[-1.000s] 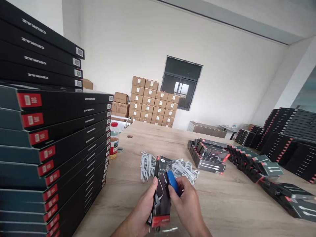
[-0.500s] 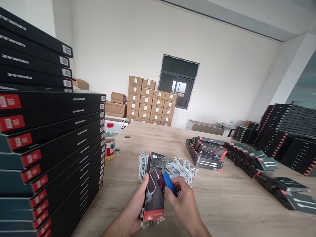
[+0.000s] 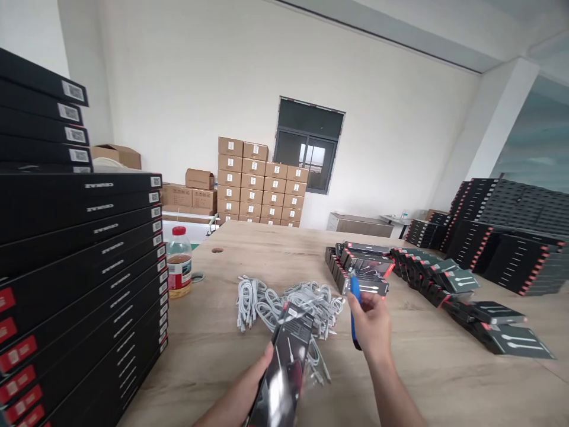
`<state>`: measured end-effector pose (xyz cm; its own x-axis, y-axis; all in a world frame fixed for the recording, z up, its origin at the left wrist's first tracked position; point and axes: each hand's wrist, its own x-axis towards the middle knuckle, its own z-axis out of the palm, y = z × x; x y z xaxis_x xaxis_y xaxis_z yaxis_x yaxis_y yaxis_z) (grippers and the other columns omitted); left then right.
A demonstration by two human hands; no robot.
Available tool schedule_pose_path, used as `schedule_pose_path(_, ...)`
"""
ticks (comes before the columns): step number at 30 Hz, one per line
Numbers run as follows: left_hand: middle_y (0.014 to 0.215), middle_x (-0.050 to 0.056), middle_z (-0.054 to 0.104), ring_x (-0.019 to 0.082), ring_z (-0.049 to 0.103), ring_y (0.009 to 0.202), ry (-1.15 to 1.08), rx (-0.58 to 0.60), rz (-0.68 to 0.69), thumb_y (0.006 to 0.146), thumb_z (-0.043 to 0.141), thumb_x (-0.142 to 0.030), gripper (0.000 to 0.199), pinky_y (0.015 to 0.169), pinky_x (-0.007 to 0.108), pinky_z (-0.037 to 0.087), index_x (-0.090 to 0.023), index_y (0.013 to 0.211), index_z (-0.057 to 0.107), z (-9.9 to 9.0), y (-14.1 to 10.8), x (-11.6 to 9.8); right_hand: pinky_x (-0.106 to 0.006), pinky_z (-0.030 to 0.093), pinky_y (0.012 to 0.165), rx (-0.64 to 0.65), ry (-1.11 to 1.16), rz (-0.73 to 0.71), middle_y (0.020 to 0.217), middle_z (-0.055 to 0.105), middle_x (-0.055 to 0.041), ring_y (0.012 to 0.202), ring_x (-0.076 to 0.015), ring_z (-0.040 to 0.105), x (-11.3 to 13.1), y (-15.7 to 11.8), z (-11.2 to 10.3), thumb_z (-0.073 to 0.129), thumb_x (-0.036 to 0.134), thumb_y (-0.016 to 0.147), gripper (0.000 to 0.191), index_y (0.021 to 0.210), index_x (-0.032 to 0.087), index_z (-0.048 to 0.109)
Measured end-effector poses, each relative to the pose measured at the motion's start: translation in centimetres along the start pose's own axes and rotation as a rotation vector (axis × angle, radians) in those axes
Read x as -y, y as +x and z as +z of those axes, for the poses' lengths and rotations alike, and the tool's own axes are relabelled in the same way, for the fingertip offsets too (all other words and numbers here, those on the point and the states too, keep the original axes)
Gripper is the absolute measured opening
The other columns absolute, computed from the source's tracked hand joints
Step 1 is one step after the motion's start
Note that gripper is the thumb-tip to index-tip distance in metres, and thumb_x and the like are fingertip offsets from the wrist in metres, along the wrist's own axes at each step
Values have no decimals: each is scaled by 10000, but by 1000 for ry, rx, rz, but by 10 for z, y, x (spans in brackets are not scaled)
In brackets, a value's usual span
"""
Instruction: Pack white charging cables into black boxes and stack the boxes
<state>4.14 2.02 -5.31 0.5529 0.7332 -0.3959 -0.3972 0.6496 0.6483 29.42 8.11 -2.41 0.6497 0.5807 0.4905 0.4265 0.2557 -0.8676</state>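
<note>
My left hand (image 3: 249, 382) is closed around a black cable box (image 3: 287, 365) with a glossy clear wrap, tilted at the front of the table. My right hand (image 3: 374, 325) grips a blue utility knife (image 3: 355, 302), held upright with its tip up, to the right of the box and apart from it. Behind the box lie bundles of light grey cables (image 3: 311, 299), with one loose bundle by the box's right side.
Tall stacks of black boxes (image 3: 98, 261) rise at the left. Beside them stands a red-capped bottle (image 3: 179, 264). Packed boxes (image 3: 362, 270) and rows of dark boxes (image 3: 457, 281) lie at the right, with more stacks (image 3: 507, 255) behind. Cartons (image 3: 252, 181) line the wall.
My right hand has moved the knife away from the box, to the right. My left hand has lowered and tilted the box. The view has swung slightly right.
</note>
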Motion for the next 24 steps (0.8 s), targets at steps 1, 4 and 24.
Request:
schedule_pose_path(1,800,129,771,237,734,683,-18,20,-5,801,672,-656,537,648,308,565,-135,914,736,1,0,-5,-335,504,639,64,-59,11,729,723,-69,664,-232,661,-7,1,-5,674,639,724,465,816,185,635)
schedule_pose_path(4,763,115,764,269,749,734,-29,74,3,819,661,-643,533,639,328,578,-137,974,724,1,4,-15,-348,473,617,182,-232,62,672,713,-45,632,-250,660,-25,2,-26,686,535,696,318,747,223,651)
schedule_pose_path(24,1021,189,766,324,742,871,-31,311,-80,855,612,-614,583,735,389,563,-101,1114,707,-16,-29,-44,-377,555,779,1018,352,41,928,769,-62,851,-245,699,51,-40,19,819,519,706,420,984,208,775)
